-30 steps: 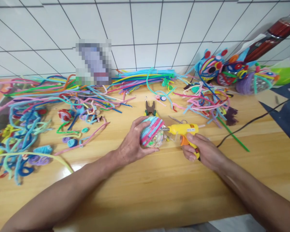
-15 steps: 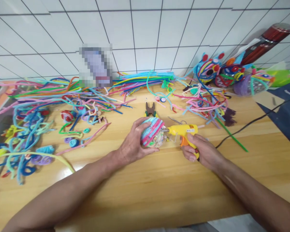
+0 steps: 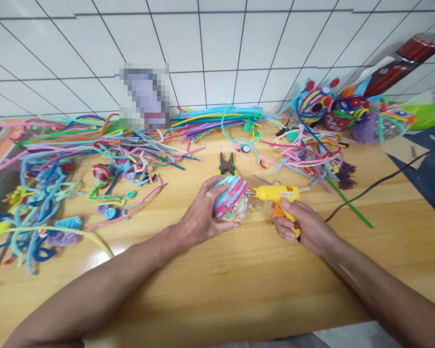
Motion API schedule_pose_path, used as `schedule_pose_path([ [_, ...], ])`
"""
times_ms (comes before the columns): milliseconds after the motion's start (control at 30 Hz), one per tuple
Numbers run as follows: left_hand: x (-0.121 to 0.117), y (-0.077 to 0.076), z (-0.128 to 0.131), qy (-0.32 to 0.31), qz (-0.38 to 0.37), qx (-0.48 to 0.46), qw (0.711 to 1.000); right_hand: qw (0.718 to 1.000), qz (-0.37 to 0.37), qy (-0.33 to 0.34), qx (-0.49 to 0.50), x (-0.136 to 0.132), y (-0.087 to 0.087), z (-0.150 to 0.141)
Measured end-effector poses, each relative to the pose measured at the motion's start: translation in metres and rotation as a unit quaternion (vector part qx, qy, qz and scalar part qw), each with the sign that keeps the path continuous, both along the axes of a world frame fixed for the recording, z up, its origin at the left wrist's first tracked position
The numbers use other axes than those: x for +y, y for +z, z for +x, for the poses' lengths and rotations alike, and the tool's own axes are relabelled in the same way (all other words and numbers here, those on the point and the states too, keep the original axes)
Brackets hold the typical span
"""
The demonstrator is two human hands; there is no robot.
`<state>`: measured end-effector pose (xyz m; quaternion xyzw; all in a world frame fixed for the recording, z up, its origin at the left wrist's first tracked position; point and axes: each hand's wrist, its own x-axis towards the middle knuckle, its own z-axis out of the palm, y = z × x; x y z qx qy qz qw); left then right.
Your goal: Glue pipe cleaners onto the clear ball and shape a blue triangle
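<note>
My left hand (image 3: 201,212) is wrapped round a clear rounded plastic piece (image 3: 235,210), partly covered with blue and pink pipe cleaner stripes. In my right hand (image 3: 304,224) is a yellow hot glue gun (image 3: 275,193) with an orange trigger, my fingers closed on its handle. The gun's metal nozzle points left and meets the right side of the plastic piece; whether it touches is too small to tell. Just behind the piece lie pliers (image 3: 226,164) with green and yellow handles. Small scissors (image 3: 264,180) rest behind the glue gun.
Pipe cleaners (image 3: 217,118) lie in bundles along the tiled wall, with a tangle (image 3: 47,203) at the left and another (image 3: 311,154) at the right. Decorated figures (image 3: 315,104) and a red flask (image 3: 409,63) stand back right. A black cord (image 3: 373,183) runs across the table's right side.
The view has shifted very slightly. Both hands keep their hold, and the glue gun's nozzle stays at the right side of the plastic piece.
</note>
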<state>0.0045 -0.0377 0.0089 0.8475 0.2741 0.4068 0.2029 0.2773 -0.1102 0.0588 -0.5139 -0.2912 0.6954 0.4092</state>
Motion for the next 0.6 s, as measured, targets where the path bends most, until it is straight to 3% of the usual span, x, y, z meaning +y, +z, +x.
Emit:
schedule_pose_path([
  [600,0.0005,0.0026,-0.0014,-0.015,0.017,0.004,1.000,1.000,-0.003,0.013,-0.009,0.0008,0.0012,-0.0002],
])
